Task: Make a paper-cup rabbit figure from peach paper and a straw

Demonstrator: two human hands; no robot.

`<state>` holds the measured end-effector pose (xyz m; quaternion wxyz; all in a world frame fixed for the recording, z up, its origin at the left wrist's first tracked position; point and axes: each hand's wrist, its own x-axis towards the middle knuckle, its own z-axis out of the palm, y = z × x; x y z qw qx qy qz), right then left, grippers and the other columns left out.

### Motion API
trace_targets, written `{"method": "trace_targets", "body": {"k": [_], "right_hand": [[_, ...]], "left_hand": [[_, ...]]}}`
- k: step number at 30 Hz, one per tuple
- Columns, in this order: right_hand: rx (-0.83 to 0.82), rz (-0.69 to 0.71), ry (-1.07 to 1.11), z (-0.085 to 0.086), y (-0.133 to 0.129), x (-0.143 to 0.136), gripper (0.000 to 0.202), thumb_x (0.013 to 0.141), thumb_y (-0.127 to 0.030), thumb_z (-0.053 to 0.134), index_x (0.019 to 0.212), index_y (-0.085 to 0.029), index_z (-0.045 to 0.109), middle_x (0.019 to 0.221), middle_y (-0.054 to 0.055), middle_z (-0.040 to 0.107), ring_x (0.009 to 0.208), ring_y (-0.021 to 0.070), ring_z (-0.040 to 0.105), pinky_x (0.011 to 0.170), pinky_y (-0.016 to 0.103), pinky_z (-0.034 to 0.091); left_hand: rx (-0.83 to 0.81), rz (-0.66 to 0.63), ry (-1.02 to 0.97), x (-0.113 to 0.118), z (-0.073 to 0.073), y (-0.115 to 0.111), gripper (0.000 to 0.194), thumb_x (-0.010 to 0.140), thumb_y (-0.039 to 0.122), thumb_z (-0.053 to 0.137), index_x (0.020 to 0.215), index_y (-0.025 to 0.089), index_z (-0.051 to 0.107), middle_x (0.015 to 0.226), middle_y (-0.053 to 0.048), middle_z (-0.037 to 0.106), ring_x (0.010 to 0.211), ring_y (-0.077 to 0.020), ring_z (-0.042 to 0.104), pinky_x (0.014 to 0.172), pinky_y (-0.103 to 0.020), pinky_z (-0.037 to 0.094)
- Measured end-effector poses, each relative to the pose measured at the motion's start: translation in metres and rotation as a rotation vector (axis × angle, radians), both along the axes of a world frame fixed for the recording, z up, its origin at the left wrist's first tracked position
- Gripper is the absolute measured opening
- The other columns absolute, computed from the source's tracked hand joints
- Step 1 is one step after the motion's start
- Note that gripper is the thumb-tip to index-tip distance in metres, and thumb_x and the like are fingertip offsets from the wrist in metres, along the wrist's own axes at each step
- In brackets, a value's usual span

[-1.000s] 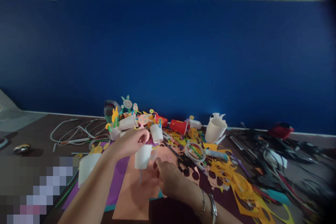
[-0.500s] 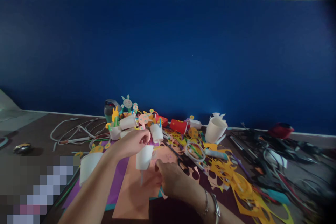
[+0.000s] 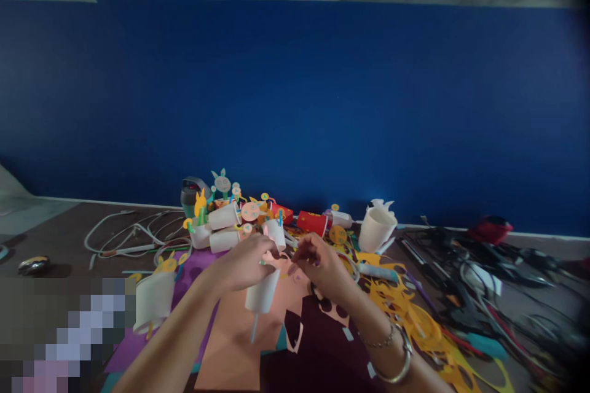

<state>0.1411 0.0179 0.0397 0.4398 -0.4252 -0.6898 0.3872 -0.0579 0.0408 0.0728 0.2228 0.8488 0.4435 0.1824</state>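
A white paper cup hangs slightly tilted below my left hand, with a thin straw sticking out underneath. My left fingers are closed at the cup's upper end, where a small pink paper cutout shows beside them. My right hand is raised to the right of the cup, apart from it, fingers curled in a pinch. Whatever lies between those fingertips is too small to make out. Beneath both hands lies a sheet of salmon-coloured paper.
Decorated paper cups crowd the back, with a red cup among them. A white cup stands left on purple paper. Yellow paper scraps, a large white container and tangled cables lie right.
My right hand has risen and moved away from the paper, uncovering a pink scrap. My left hand has come lower and the cup has shifted slightly right and tilted.
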Motion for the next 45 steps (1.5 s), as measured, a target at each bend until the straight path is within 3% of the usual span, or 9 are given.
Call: {"method": "trace_targets", "body": {"k": [2, 5, 12, 17, 21, 24, 29, 45], "right_hand": [[0.009, 0.004, 0.036, 0.003, 0.0, 0.001, 0.019, 0.078, -0.008, 0.05, 0.091, -0.021, 0.043, 0.082, 0.0, 0.064, 0.071, 0.0135, 0.065, 0.063, 0.024, 0.044], [0.034, 0.02, 0.053, 0.007, -0.003, 0.002, 0.019, 0.08, -0.01, 0.049, 0.094, -0.021, 0.042, 0.085, 0.001, 0.064, 0.074, 0.0138, 0.064, 0.067, 0.026, 0.045], [0.113, -0.042, 0.033, 0.008, -0.006, 0.0, 0.017, 0.079, -0.012, 0.052, 0.094, -0.02, 0.048, 0.086, 0.002, 0.062, 0.077, 0.0145, 0.058, 0.069, 0.026, 0.045], [0.032, -0.227, 0.164, 0.005, -0.002, -0.003, 0.018, 0.079, -0.035, 0.061, 0.08, -0.018, 0.054, 0.08, 0.002, 0.059, 0.065, 0.0133, 0.051, 0.059, 0.024, 0.041], [-0.127, -0.181, 0.345, 0.001, 0.002, -0.008, 0.028, 0.076, -0.043, 0.064, 0.07, -0.017, 0.056, 0.067, 0.0, 0.055, 0.059, 0.0118, 0.047, 0.055, 0.024, 0.036], [-0.169, -0.147, 0.407, -0.005, 0.004, -0.01, 0.028, 0.074, -0.043, 0.068, 0.07, -0.016, 0.059, 0.068, -0.001, 0.056, 0.062, 0.0117, 0.047, 0.059, 0.023, 0.037], [-0.179, -0.137, 0.408, -0.013, 0.006, -0.008, 0.027, 0.075, -0.041, 0.068, 0.072, -0.016, 0.061, 0.07, 0.0, 0.057, 0.064, 0.0117, 0.048, 0.061, 0.023, 0.037], [-0.107, -0.184, 0.272, -0.012, 0.01, -0.005, 0.023, 0.074, -0.038, 0.068, 0.067, -0.016, 0.066, 0.075, 0.003, 0.06, 0.073, 0.0161, 0.054, 0.066, 0.026, 0.04]], "left_hand": [[0.012, 0.033, -0.062, 0.008, 0.004, -0.003, 0.016, 0.078, 0.028, 0.057, 0.089, 0.021, 0.066, 0.094, -0.004, 0.067, 0.092, -0.0203, 0.057, 0.076, -0.029, 0.04], [-0.071, 0.026, -0.127, 0.019, 0.006, -0.006, 0.017, 0.081, 0.03, 0.054, 0.083, 0.021, 0.069, 0.083, -0.002, 0.069, 0.079, -0.0175, 0.06, 0.067, -0.026, 0.04], [-0.191, 0.036, -0.211, 0.024, -0.008, -0.003, 0.015, 0.074, 0.022, 0.055, 0.075, 0.018, 0.07, 0.075, -0.002, 0.069, 0.071, -0.0161, 0.06, 0.061, -0.024, 0.04], [-0.265, 0.199, -0.576, 0.032, -0.02, 0.003, 0.016, 0.076, 0.029, 0.058, 0.074, 0.016, 0.067, 0.069, -0.003, 0.067, 0.067, -0.0167, 0.061, 0.059, -0.024, 0.043], [-0.436, 0.243, -0.899, 0.042, -0.024, 0.003, 0.023, 0.074, 0.038, 0.064, 0.074, 0.015, 0.066, 0.07, -0.004, 0.066, 0.07, -0.018, 0.064, 0.065, -0.027, 0.048], [-0.504, 0.244, -1.0, 0.045, -0.025, 0.001, 0.023, 0.072, 0.037, 0.068, 0.074, 0.014, 0.067, 0.073, -0.005, 0.067, 0.072, -0.0181, 0.064, 0.072, -0.029, 0.05], [-0.548, 0.267, -1.026, 0.045, -0.025, 0.0, 0.023, 0.07, 0.036, 0.07, 0.074, 0.013, 0.068, 0.073, -0.005, 0.067, 0.072, -0.0175, 0.064, 0.073, -0.03, 0.05], [-0.536, 0.251, -0.998, 0.044, -0.027, 0.0, 0.023, 0.07, 0.036, 0.07, 0.071, 0.014, 0.07, 0.069, -0.005, 0.067, 0.069, -0.0162, 0.064, 0.07, -0.028, 0.049]]}}
